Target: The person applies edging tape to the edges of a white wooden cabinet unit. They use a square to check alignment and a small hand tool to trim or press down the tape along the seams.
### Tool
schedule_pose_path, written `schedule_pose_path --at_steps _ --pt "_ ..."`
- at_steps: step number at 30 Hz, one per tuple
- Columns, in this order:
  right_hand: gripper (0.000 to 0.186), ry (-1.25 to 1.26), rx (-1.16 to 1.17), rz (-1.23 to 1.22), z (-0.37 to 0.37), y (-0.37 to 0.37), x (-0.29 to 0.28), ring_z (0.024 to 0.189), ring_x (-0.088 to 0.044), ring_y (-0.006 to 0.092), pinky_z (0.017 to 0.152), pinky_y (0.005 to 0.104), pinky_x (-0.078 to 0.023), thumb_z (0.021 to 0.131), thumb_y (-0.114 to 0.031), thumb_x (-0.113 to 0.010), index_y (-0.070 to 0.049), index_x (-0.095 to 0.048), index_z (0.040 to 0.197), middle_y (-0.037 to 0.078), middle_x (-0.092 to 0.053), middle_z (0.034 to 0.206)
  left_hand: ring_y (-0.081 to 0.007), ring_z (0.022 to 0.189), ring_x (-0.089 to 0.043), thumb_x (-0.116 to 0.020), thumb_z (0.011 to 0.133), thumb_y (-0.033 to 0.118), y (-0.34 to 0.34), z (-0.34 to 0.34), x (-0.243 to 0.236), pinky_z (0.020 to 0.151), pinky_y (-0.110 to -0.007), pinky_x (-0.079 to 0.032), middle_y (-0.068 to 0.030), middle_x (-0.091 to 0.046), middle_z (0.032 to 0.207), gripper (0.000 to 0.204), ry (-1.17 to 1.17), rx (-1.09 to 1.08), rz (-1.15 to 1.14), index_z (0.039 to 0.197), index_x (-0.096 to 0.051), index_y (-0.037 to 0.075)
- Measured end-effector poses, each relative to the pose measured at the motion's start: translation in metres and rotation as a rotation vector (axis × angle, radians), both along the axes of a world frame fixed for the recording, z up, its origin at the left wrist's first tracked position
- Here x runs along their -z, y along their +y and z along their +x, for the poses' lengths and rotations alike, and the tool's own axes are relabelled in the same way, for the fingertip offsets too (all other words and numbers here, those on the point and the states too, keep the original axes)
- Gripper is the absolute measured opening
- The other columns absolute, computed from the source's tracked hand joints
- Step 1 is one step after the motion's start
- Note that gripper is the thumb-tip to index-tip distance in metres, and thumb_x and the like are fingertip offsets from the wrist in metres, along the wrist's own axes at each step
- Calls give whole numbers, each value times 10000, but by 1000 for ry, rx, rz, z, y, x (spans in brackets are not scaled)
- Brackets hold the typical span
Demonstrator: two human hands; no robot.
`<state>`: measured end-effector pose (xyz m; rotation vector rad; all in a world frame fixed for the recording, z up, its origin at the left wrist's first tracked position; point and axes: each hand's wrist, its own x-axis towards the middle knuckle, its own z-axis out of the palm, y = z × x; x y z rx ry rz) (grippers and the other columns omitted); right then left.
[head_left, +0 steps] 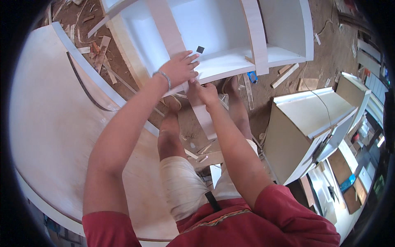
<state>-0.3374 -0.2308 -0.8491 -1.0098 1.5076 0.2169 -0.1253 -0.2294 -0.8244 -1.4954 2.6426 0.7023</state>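
My left hand [180, 69], with fingers spread, rests on a pale pink wooden strip [163, 20] where it crosses the front edge of the white open cabinet [218, 26]. My right hand [207, 94] is just below it, fingers curled on a pink strip [203, 121] that hangs down from that edge between my legs. The join between the upper and lower lengths is hidden under my hands. A small black square piece [200, 49] lies inside the cabinet. A second pink strip [257, 37] crosses the cabinet farther right.
A large white panel [53, 136] fills the left side. White cabinet boxes [296, 131] stand at the right with a cable [319, 103] over them. Wood offcuts [284, 76] lie on the dirt floor, near a small blue object [252, 77] beside the cabinet.
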Motion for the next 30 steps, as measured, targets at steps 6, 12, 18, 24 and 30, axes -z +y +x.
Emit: schedule_pose_path --at_steps 6,12,18,24,30 --pt "429 -355 -225 261 -59 2 16 967 -672 201 878 356 -519 893 -267 -780 16 -729 1211 117 -746 1091 -281 1170 -610 -766 893 295 79 -71 -60 1028 -437 -454 -85 -687 1224 416 400 -1044 518 1234 -653 85" --pt "430 -426 -299 447 -57 -14 36 1032 -649 211 916 376 -510 893 -250 -764 16 -720 1227 121 -724 1164 -175 1081 -618 -780 948 360 116 -141 15 958 -334 -478 -81 -705 1159 469 1358 -1990 830 1173 -687 -41" --pt "524 -358 -742 518 -61 -48 44 1067 -667 261 953 398 -501 875 -417 -742 -20 -736 1217 155 -722 1228 -135 842 -562 -735 983 354 89 -159 26 746 -276 -452 -34 -665 1030 416 1654 -2046 858 1201 -678 4" --pt "481 -402 -1105 216 -23 -61 15 942 -703 310 870 416 -521 931 -406 -712 44 -744 1097 228 -748 1017 -164 933 -609 -745 977 355 99 -151 26 792 -299 -494 -53 -674 1097 439 1515 -2104 781 1203 -678 -15" --pt "373 -545 -967 114 -46 -47 42 991 -683 444 888 482 -525 933 -367 -682 -33 -754 1083 272 -719 1048 -158 930 -604 -776 955 343 86 -157 20 861 -300 -465 -56 -703 1065 468 1519 -2137 722 1157 -702 -73"
